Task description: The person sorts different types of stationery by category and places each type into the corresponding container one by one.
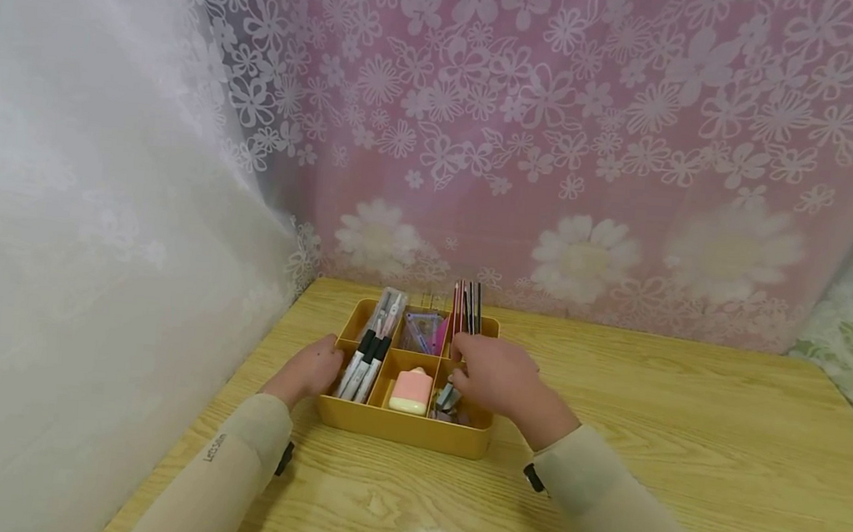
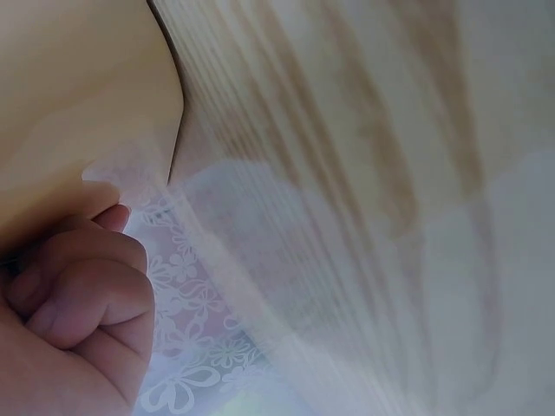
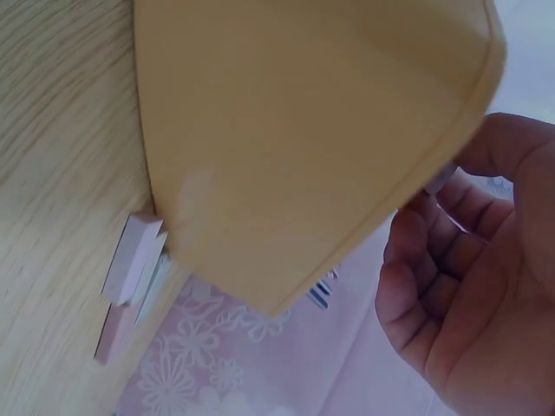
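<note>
A yellow compartment box (image 1: 404, 428) stands on the wooden table. My left hand (image 1: 315, 367) grips its left side with curled fingers; the left wrist view shows that hand (image 2: 91, 295) against the box wall (image 2: 78, 104). Over the front right compartment, my right hand (image 1: 496, 376) pinches a small greyish block (image 3: 440, 178) between thumb and fingers at the box rim. More small grey pieces (image 1: 448, 416) lie in that compartment. Beside them sits a pink and cream bottle-shaped item (image 1: 411, 390). Black-and-white markers (image 1: 364, 365) fill the front left compartment.
Pencils (image 1: 468, 307) stand in the back right compartment, and a purple set square (image 1: 424, 333) lies in the back middle one. Pastel blocks (image 3: 132, 260) lie on the table beyond the box's right side. A flowered pink curtain (image 1: 556, 143) hangs behind the table (image 1: 652, 451).
</note>
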`<state>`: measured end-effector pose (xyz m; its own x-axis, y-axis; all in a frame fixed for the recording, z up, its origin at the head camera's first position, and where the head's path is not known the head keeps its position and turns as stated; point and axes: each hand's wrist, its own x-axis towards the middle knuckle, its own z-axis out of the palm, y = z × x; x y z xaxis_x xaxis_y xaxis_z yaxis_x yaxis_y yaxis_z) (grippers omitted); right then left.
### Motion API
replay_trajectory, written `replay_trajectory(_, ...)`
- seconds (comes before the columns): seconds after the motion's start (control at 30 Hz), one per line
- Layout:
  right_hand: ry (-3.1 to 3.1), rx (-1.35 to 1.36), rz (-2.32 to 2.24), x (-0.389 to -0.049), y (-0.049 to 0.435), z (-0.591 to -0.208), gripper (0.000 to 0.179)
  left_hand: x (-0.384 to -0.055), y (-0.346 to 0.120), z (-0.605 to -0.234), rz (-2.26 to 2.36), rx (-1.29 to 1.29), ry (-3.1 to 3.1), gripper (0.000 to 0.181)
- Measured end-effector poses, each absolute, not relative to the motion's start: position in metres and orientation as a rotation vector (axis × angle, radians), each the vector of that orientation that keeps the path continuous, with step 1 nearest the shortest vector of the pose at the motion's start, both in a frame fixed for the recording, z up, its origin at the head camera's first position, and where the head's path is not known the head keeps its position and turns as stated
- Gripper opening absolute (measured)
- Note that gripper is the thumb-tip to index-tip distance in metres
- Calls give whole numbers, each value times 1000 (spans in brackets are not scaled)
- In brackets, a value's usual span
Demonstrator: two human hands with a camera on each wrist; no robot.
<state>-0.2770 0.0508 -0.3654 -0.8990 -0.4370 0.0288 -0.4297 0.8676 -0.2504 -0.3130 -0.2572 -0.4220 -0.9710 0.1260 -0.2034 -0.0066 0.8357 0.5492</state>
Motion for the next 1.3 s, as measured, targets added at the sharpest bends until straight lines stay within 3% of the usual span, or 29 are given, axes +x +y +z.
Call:
replay_trajectory(0.33,3011,-449,-286,-284,28,-370,16,-314,-257,-424,816,83,2796,54)
replay_trajectory(0.57,3025,-604,-335,-285,27,-373,14,-313,-257,-422,818,81,2794,54)
replay_trajectory(0.83,2999,-514,-410,-284,33,-369,8,-314,-257,-423,843,67,2782,54)
replay_trajectory(1.3,3058,-595,-458,-295,66,-368,6,-314,-257,-422,816,98,2799,53)
